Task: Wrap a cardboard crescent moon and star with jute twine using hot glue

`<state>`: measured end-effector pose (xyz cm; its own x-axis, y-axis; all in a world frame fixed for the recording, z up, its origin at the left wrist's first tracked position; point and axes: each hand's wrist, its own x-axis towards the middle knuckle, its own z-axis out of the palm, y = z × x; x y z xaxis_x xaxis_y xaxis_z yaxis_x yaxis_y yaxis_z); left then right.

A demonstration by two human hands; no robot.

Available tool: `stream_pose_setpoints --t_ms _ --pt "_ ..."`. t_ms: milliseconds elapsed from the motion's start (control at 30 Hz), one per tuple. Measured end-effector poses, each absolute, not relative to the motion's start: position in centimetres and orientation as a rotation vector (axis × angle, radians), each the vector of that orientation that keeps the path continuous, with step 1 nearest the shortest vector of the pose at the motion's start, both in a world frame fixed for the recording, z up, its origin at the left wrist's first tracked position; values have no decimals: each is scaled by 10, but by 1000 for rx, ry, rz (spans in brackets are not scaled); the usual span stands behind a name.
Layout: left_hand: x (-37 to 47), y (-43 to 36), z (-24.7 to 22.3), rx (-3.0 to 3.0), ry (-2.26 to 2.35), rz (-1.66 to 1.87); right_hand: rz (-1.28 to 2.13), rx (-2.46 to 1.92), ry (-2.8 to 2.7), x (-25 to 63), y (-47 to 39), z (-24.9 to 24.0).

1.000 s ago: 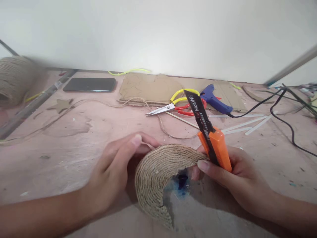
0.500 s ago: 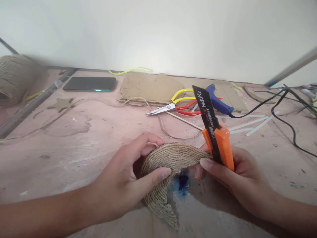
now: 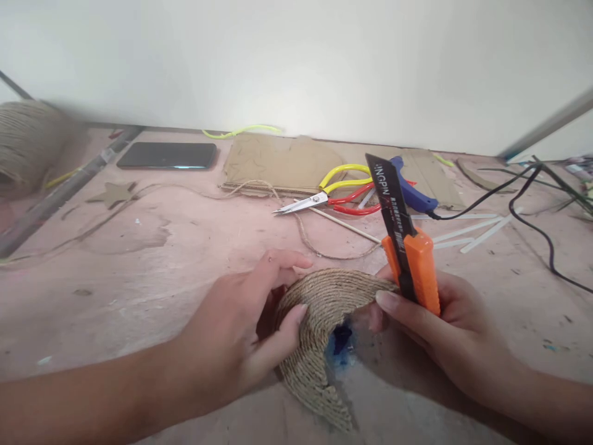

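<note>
A crescent moon covered in rows of twine (image 3: 319, 309) is tilted up off the table, its lower tip toward me. My left hand (image 3: 250, 315) holds its outer curve at the left, thumb on the front face and fingers behind the edge. At the upper right tip, my right hand (image 3: 445, 327) pinches the crescent between thumb and fingers. The same right hand also carries an orange utility knife (image 3: 424, 272), its wide black blade pointing up. A dark blue stain (image 3: 341, 340) marks the table inside the crescent's curve.
Behind lie red-and-yellow-handled scissors (image 3: 319, 199), a blue glue gun (image 3: 417, 194) with a black cord, white glue sticks (image 3: 482, 235) and cardboard sheets (image 3: 282, 164). On the left are a phone (image 3: 167, 155), a cardboard star (image 3: 111, 194) and a twine spool (image 3: 30, 145). A white wall (image 3: 278, 68) stands behind.
The crescent has turned slightly, its lower tip swinging to the right. My left thumb has slid back toward its outer edge. The utility knife has shifted slightly to the right.
</note>
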<state>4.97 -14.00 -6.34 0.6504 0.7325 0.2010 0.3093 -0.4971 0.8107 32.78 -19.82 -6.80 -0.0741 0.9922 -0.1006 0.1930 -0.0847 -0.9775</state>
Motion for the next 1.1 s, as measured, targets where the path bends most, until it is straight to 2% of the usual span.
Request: stream_pose_setpoints --t_ms 333,533,800,1100 --pt "47 -137 -57 2246 803 749 1149 -1453 -1365 330 -197 -69" --pt "45 -136 -51 2013 772 785 1119 -1463 -1368 329 -196 -67" --pt "51 -134 -49 2247 822 742 1121 -1478 -1359 331 -198 -72" --pt "54 -133 -55 2158 928 684 1063 -1517 -1323 332 -198 -73"
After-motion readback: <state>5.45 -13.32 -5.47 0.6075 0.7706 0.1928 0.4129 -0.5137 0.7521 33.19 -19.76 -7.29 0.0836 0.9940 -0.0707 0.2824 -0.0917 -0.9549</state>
